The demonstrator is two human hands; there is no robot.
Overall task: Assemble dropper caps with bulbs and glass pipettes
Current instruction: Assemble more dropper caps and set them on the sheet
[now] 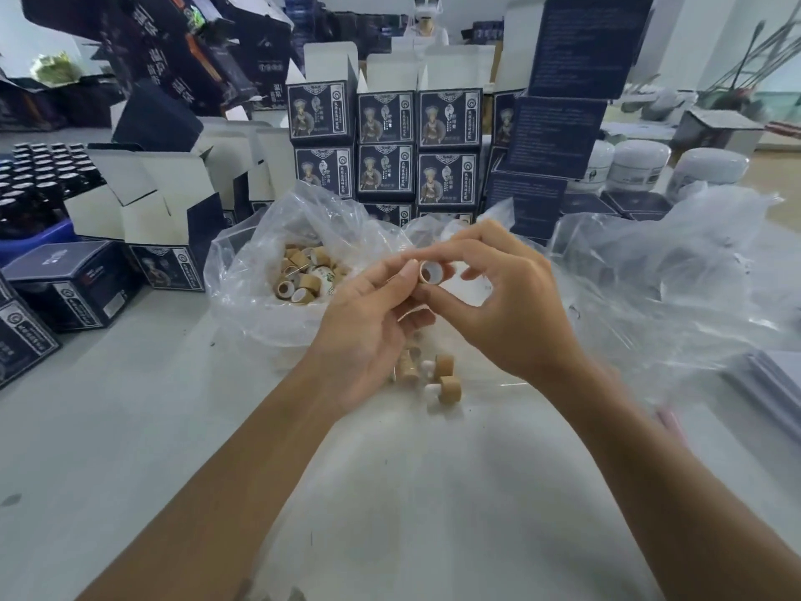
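While pinched by both hands (437, 305), cap (430, 271), open end toward camera.

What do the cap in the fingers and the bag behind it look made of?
Cap: looks like bamboo or wood, matte tan outside, with a white, probably plastic, liner inside. Bag: thin clear plastic film, glossy and crinkled, its contents showing through.

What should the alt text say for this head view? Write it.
Both hands, left hand and right hand, pinch one wooden dropper cap above a white table. Finished caps lie below; a plastic bag of caps sits behind.
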